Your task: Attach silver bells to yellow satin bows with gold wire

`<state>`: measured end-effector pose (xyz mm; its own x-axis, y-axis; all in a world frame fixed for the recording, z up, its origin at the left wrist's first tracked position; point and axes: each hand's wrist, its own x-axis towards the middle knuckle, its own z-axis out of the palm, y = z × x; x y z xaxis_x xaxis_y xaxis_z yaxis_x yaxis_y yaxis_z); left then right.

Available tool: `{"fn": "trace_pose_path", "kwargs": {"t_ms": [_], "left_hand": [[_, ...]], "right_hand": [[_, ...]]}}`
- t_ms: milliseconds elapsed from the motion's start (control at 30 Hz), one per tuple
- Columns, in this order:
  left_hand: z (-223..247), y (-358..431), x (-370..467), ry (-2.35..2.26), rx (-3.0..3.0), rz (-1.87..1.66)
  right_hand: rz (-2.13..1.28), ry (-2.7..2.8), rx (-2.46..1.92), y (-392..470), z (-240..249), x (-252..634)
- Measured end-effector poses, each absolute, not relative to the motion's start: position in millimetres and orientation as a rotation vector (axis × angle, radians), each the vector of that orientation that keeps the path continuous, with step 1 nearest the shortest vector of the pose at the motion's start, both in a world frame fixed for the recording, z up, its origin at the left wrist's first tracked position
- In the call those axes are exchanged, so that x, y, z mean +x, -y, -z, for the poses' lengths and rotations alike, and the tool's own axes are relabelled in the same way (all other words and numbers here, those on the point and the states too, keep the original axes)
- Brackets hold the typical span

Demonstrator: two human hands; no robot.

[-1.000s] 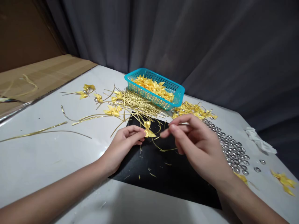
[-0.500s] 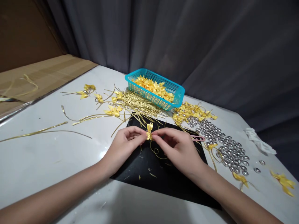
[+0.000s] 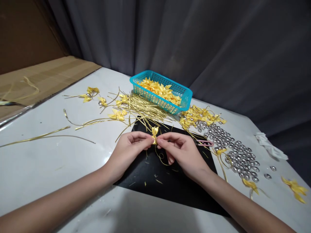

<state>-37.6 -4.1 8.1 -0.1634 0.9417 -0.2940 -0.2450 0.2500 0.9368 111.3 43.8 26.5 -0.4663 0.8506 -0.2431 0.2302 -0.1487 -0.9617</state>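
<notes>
A small yellow ribbon bow (image 3: 155, 131) is pinched between both hands, above a black mat (image 3: 145, 174). My left hand (image 3: 131, 145) grips its left side with thumb and fingertips. From the right, my right hand (image 3: 182, 150) closes thumb and forefinger on the bow's edge. A thin gold cord (image 3: 160, 157) hangs in a curl below the bow; whether it is tied on is hidden by the fingers. Partly behind my right hand lies a tool with a pink handle (image 3: 206, 142). Small clippings are scattered over the mat.
A blue basket (image 3: 188, 97) holds many yellow bows at the back. Gold cords (image 3: 148, 108) lie in front of it. To the right are silver bells or beads (image 3: 243, 158), a pile of corded bows (image 3: 199, 116) and a white cloth (image 3: 269, 147). Cardboard (image 3: 48, 77) lies far left.
My right hand's fingers have shifted slightly at the bow, and its lower fingers now show beneath. The bow has dropped a little. The things around it have stayed put.
</notes>
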Motion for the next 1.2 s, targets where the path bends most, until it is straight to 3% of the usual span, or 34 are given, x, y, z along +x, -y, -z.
{"fn": "trace_pose_path", "kwargs": {"t_ms": [1033,1200], "left_hand": [[-12.9,5.8,-39.5,-1.411,0.882,-1.263],[-11.8,4.0,-40.6,-1.394,0.848,-1.270]], "right_hand": [[-1.675,1.705,-1.118,-41.0,-26.9,110.8],[-1.372,1.832,-1.083,-48.9,-38.8,119.4]]}}
